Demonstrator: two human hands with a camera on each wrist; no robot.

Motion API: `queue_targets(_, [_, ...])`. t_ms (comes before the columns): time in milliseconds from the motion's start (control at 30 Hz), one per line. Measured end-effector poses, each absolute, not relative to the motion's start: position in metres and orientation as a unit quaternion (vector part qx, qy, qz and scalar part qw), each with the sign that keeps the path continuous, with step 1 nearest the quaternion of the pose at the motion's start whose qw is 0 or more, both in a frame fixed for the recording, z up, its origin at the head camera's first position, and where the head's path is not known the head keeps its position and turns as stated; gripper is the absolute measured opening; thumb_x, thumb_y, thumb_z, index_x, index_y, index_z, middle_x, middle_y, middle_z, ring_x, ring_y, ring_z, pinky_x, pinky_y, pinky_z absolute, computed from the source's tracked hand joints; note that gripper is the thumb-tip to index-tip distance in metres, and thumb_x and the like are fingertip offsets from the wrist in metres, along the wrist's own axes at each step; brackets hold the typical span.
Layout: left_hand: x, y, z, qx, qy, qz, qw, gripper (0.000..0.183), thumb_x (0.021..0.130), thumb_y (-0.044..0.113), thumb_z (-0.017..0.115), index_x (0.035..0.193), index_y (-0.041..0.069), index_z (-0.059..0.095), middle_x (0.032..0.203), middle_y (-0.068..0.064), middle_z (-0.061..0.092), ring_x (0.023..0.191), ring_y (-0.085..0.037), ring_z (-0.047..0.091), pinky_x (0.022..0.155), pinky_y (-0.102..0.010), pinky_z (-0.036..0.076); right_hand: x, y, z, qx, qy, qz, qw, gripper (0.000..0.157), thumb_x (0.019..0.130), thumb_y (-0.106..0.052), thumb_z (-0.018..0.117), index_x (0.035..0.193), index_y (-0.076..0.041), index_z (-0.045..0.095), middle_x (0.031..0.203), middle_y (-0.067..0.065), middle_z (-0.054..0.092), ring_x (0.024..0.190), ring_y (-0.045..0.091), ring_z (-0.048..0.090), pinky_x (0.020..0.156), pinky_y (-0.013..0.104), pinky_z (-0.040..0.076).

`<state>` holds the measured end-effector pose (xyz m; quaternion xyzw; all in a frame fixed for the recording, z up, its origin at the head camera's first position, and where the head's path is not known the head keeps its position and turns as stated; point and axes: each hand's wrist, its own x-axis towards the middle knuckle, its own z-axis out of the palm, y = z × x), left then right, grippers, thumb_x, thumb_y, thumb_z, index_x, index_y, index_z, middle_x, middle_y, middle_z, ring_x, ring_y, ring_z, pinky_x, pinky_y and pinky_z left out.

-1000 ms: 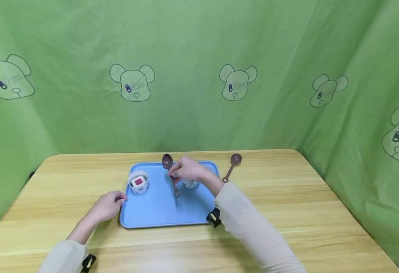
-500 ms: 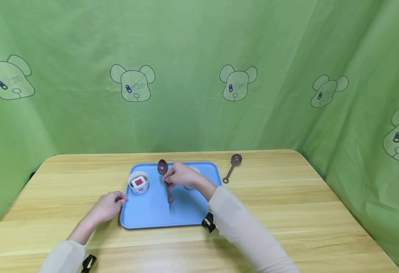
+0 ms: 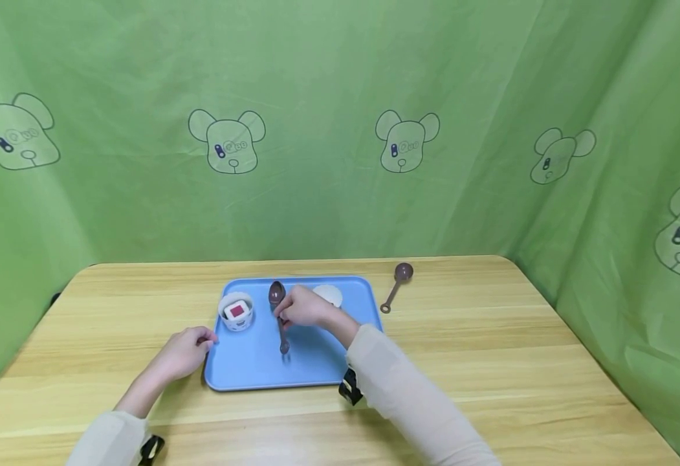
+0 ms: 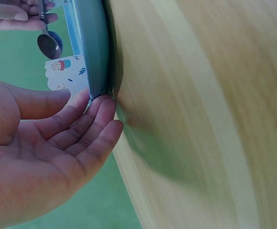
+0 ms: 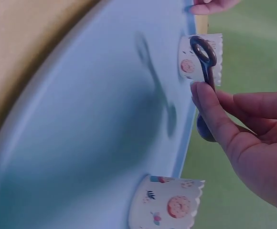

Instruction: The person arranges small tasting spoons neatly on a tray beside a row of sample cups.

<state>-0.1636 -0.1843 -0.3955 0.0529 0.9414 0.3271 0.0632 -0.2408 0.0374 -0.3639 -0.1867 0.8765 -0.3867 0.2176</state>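
My right hand [image 3: 307, 306] pinches the handle of a brown measuring spoon [image 3: 282, 331] above the blue tray [image 3: 310, 372]. The spoon's bowl points away from me, and its ringed handle end [image 5: 204, 50] faces me. At the tray's left edge my left hand [image 3: 184, 353] rests its fingertips [image 4: 102, 102] against the rim, the thumb apart from it. A paper baking cup [image 3: 238, 324] at the tray's left holds a white block with a red square [image 3: 236, 310]. Behind my right hand stands a second paper cup [image 3: 329, 294], partly hidden; its inside cannot be made out.
Another brown measuring spoon [image 3: 400, 278] lies on the wooden table [image 3: 491, 362], right of the tray. A green curtain [image 3: 316, 207] with bear-head outlines hangs behind the table and along its sides.
My right hand has carried the spoon left and toward me, away from the right cup, more of which now shows. The left hand stays at the tray's edge.
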Motion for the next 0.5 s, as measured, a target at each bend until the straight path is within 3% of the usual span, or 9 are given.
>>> queue_targets(200, [-0.164,-0.184,-0.396,0.052,0.941,0.329,0.063,0.019,0.089,0.001,0.045,0.099,-0.007,0.06,0.099,-0.021,0.06,0.091,-0.031,0.055,0.081,-0.048,0.044,-0.243,0.037,-0.372,-0.171,0.873,-0.397,0.226,0.024,0.085,0.009,0.047,0.101,0.01,0.064,0.093,0.017,0.066,0.072,0.022,0.065,0.061,0.02,0.047])
queue_targets(500, [-0.165,-0.185,-0.397,0.05,0.941,0.329,0.069,0.02,0.09,0.001,0.045,0.1,-0.008,0.059,0.099,-0.021,0.06,0.09,-0.03,0.055,0.081,-0.048,0.044,-0.243,0.035,-0.379,-0.164,0.869,-0.405,0.232,0.026,0.082,0.012,0.047,0.103,0.012,0.063,0.093,0.02,0.066,0.073,0.024,0.065,0.067,0.028,0.052])
